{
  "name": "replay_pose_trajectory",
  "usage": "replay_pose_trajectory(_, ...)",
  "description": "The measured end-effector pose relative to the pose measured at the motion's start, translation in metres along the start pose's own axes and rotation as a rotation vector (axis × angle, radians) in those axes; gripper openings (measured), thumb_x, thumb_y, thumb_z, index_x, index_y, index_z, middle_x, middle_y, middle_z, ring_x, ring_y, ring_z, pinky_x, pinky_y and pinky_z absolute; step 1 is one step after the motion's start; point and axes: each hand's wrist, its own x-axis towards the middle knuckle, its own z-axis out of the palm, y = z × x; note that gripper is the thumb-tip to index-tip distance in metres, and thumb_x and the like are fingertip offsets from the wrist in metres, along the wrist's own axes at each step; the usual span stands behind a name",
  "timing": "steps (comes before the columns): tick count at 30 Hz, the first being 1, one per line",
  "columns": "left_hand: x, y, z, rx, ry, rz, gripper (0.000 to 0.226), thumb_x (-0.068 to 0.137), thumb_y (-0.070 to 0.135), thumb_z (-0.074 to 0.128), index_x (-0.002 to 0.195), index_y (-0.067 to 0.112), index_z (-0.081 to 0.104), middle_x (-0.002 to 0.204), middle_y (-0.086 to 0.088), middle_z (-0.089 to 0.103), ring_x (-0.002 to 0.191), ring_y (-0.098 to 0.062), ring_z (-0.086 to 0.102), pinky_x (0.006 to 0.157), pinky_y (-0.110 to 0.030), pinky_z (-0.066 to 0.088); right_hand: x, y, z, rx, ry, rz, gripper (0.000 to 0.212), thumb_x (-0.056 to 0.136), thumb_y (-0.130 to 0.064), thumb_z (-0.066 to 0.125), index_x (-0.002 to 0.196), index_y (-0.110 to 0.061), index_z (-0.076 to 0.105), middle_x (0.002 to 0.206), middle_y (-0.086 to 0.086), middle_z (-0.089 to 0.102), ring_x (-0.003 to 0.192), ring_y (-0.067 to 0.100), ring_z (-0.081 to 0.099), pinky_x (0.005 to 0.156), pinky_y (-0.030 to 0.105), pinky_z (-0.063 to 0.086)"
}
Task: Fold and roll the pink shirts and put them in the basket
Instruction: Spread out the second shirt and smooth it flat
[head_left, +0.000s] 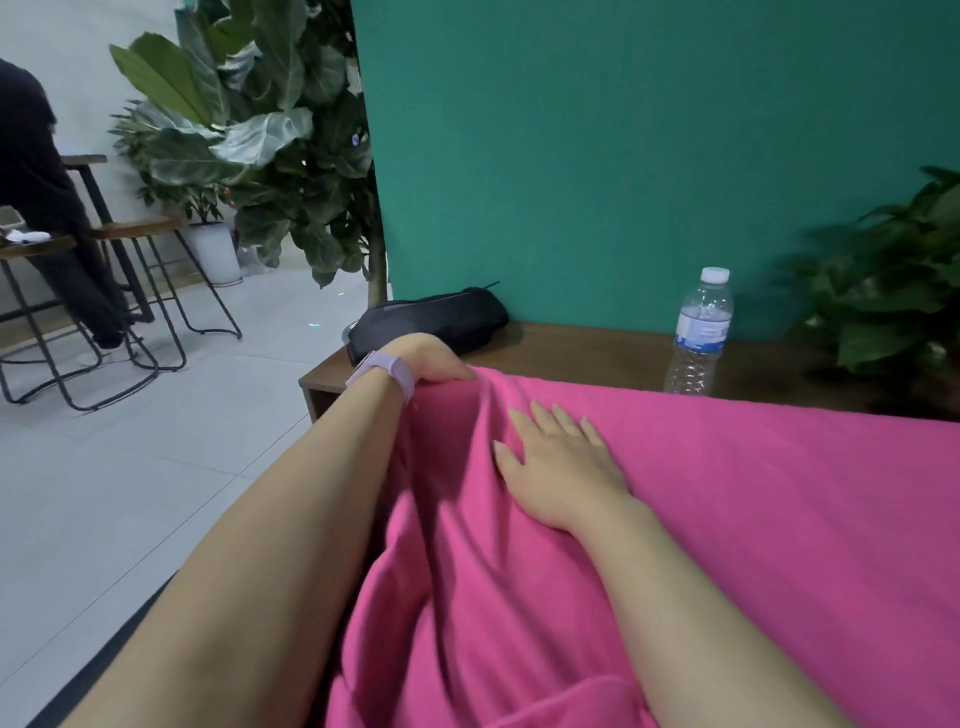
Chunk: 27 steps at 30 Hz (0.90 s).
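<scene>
We grip pink shirt (727, 519) edge with left hand (434, 358); right hand (558, 457) flat, pressing. Uneven tug risks crooked fold; water bottle (698, 332) near.

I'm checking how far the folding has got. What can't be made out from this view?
- Basket: not in the head view at all.
- pink shirt: cut off by the right and bottom edges, so its fold state is unclear.
- left hand: fingertips buried in the cloth edge it holds.
- Table under the shirt: covered by the cloth.
- right hand: lies flat, fully seen.
</scene>
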Motion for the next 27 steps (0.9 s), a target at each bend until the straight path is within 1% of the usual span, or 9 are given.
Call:
replay_pose_trajectory(4, 0.011, -0.013, -0.004, -0.202, 0.06, -0.066, 0.053, 0.085, 0.065, 0.062, 0.111, 0.02, 0.071, 0.119, -0.001, 0.066, 0.114, -0.026, 0.061, 0.102, -0.037, 0.046, -0.001, -0.001, -0.001, 0.0, -0.009, 0.002, 0.067, 0.104, -0.058, 0.016, 0.163, -0.027, 0.006, 0.17, 0.0, 0.003, 0.156, 0.021, -0.001, 0.126, 0.045, -0.002)
replay_pose_trajectory(9, 0.036, -0.031, 0.002, -0.387, 0.307, -0.191, 0.06, 0.086, -0.02, 0.031, 0.138, 0.002, 0.05, 0.148, -0.014, 0.049, 0.135, -0.03, 0.047, 0.113, -0.024, 0.035, -0.001, -0.001, -0.001, 0.009, -0.002, 0.005, 0.067, 0.104, -0.057, 0.019, 0.163, -0.026, 0.01, 0.17, 0.0, 0.005, 0.156, 0.021, 0.0, 0.126, 0.046, -0.001)
replay_pose_trajectory(12, 0.037, -0.028, 0.0, -0.435, 0.192, -0.086, 0.039, 0.098, 0.013, 0.047, 0.133, 0.002, 0.059, 0.139, -0.018, 0.058, 0.127, -0.035, 0.056, 0.096, -0.033, 0.05, -0.001, -0.001, -0.001, 0.021, 0.003, 0.005, 0.067, 0.105, -0.057, 0.021, 0.162, -0.025, 0.011, 0.17, 0.0, 0.006, 0.156, 0.02, 0.001, 0.126, 0.045, -0.001)
replay_pose_trajectory(16, 0.037, -0.032, 0.003, -0.74, 0.236, -0.094, 0.041, 0.103, 0.008, 0.042, 0.142, -0.004, 0.049, 0.144, -0.022, 0.053, 0.126, -0.034, 0.056, 0.047, -0.013, 0.046, -0.001, -0.002, -0.001, 0.029, 0.019, 0.008, 0.066, 0.105, -0.056, 0.022, 0.162, -0.025, 0.013, 0.17, 0.0, 0.008, 0.156, 0.02, 0.003, 0.126, 0.045, 0.0)
replay_pose_trajectory(18, 0.031, -0.032, 0.003, -0.794, 0.251, -0.107, 0.041, 0.104, 0.011, 0.042, 0.143, 0.002, 0.049, 0.145, -0.017, 0.052, 0.122, -0.029, 0.057, 0.064, -0.012, 0.052, -0.001, -0.003, -0.001, 0.036, 0.027, 0.01, 0.066, 0.105, -0.055, 0.023, 0.162, -0.025, 0.013, 0.17, 0.0, 0.009, 0.156, 0.02, 0.004, 0.126, 0.045, 0.001)
replay_pose_trajectory(20, 0.027, -0.039, 0.006, -0.476, 0.268, -0.044, 0.034, 0.1, 0.012, 0.05, 0.132, 0.004, 0.058, 0.137, -0.015, 0.058, 0.124, -0.026, 0.058, 0.094, -0.021, 0.046, -0.001, -0.003, -0.001, 0.039, 0.025, 0.012, 0.066, 0.105, -0.055, 0.023, 0.162, -0.025, 0.012, 0.17, 0.0, 0.009, 0.156, 0.021, 0.003, 0.126, 0.046, 0.001)
replay_pose_trajectory(22, 0.035, -0.037, 0.004, -0.864, 0.257, -0.127, 0.016, 0.099, 0.008, 0.051, 0.105, 0.005, 0.066, 0.106, -0.013, 0.066, 0.092, -0.012, 0.071, 0.079, -0.023, 0.051, -0.001, -0.003, -0.001, 0.031, 0.02, 0.013, 0.065, 0.105, -0.055, 0.022, 0.162, -0.025, 0.011, 0.17, 0.001, 0.008, 0.156, 0.021, 0.003, 0.126, 0.046, 0.0)
replay_pose_trajectory(24, 0.042, -0.044, 0.01, -1.081, 0.281, -0.15, 0.02, 0.099, 0.006, 0.056, 0.08, 0.01, 0.059, 0.073, -0.007, 0.056, 0.04, -0.009, 0.057, 0.045, -0.024, 0.045, -0.001, -0.003, -0.001, 0.026, 0.014, 0.014, 0.065, 0.105, -0.054, 0.021, 0.162, -0.026, 0.01, 0.17, 0.001, 0.006, 0.156, 0.022, 0.002, 0.126, 0.047, 0.0)
replay_pose_trajectory(27, 0.036, -0.045, 0.016, -1.057, 0.172, -0.078, 0.012, 0.09, -0.002, 0.066, 0.084, 0.008, 0.068, 0.074, -0.009, 0.063, 0.054, -0.018, 0.058, 0.058, -0.028, 0.05, -0.001, -0.004, -0.001, 0.022, 0.007, 0.012, 0.065, 0.105, -0.055, 0.019, 0.163, -0.027, 0.009, 0.17, 0.001, 0.005, 0.156, 0.022, 0.0, 0.126, 0.047, -0.001)
